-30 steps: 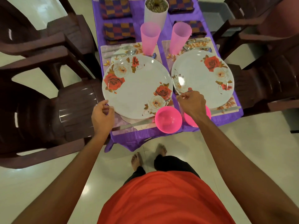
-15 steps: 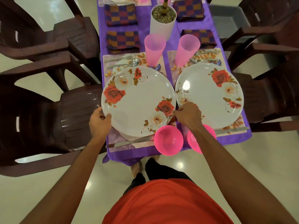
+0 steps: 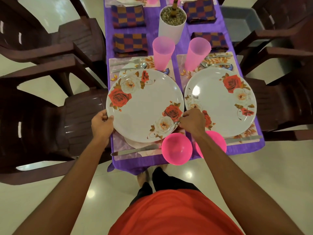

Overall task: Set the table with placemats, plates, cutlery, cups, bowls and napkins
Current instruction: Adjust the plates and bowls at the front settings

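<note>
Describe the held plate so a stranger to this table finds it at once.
Start at the near end of the purple-clothed table. Of its two rose-patterned white plates, take the left plate, just beyond the knife. Unlike the right plate, its rim is gripped by the left hand and the right hand.
</note>
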Action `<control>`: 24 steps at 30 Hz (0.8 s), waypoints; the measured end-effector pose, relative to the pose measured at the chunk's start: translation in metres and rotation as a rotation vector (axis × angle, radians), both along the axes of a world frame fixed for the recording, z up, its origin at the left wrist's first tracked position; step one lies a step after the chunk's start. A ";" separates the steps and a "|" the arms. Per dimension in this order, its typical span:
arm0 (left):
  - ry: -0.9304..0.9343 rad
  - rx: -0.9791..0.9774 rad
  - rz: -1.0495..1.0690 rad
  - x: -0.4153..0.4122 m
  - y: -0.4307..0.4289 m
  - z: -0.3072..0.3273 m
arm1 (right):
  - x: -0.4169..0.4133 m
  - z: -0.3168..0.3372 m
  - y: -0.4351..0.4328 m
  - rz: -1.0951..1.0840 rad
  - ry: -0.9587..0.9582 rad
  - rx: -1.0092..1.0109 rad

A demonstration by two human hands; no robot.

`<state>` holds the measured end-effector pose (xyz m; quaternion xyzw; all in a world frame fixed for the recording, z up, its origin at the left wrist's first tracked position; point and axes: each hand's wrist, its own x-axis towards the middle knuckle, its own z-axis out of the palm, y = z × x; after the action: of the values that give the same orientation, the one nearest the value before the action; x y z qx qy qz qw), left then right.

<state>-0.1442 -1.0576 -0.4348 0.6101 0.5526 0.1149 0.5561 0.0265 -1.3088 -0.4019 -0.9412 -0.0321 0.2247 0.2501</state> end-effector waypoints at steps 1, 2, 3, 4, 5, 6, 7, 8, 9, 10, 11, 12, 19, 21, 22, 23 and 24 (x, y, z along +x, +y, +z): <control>0.001 0.000 -0.003 0.001 0.001 0.000 | 0.000 -0.002 0.000 -0.008 0.000 0.013; 0.004 0.001 -0.009 0.001 0.003 0.000 | 0.000 -0.003 0.001 -0.017 0.000 0.024; 0.005 -0.004 -0.019 0.001 0.004 0.000 | 0.000 -0.004 0.000 -0.023 -0.001 0.028; 0.006 -0.011 -0.027 0.001 0.005 0.000 | 0.000 -0.005 0.000 -0.026 -0.002 0.028; 0.009 -0.020 -0.032 0.001 0.007 0.000 | 0.000 -0.006 0.001 -0.027 -0.006 0.030; 0.010 -0.030 -0.037 0.001 0.008 0.000 | 0.000 -0.006 0.000 -0.028 -0.006 0.035; 0.011 -0.033 -0.047 0.002 0.010 0.001 | 0.000 -0.007 0.000 -0.031 -0.008 0.042; 0.014 -0.036 -0.060 0.002 0.012 0.001 | 0.000 -0.006 0.001 -0.036 -0.007 0.048; 0.021 -0.035 -0.067 0.002 0.013 0.002 | 0.000 -0.006 0.000 -0.035 -0.009 0.054; 0.030 -0.024 -0.060 0.002 0.014 0.004 | -0.001 -0.003 -0.001 -0.026 -0.015 0.058; 0.044 0.021 -0.049 0.001 0.014 0.005 | -0.001 0.000 -0.002 -0.012 -0.030 0.059; 0.058 0.110 -0.043 -0.001 0.013 0.006 | -0.002 0.005 -0.004 -0.001 -0.049 0.056; -0.070 0.671 -0.441 -0.036 -0.053 0.022 | -0.017 0.039 -0.026 0.253 -0.054 -0.013; -0.023 0.699 -0.672 -0.048 -0.080 0.016 | -0.025 0.040 -0.034 0.339 -0.033 -0.052; -0.026 0.719 -0.767 -0.054 -0.091 0.009 | -0.028 0.040 -0.036 0.366 -0.020 -0.069; -0.042 0.753 -0.845 -0.059 -0.100 0.001 | -0.032 0.038 -0.039 0.384 -0.004 -0.091; -0.055 0.789 -0.907 -0.064 -0.106 -0.007 | -0.035 0.036 -0.040 0.402 0.005 -0.123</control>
<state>-0.2079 -1.1639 -0.4416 0.9420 0.1380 0.0783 0.2956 -0.0085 -1.3484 -0.3659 -0.9288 -0.2049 0.2741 0.1424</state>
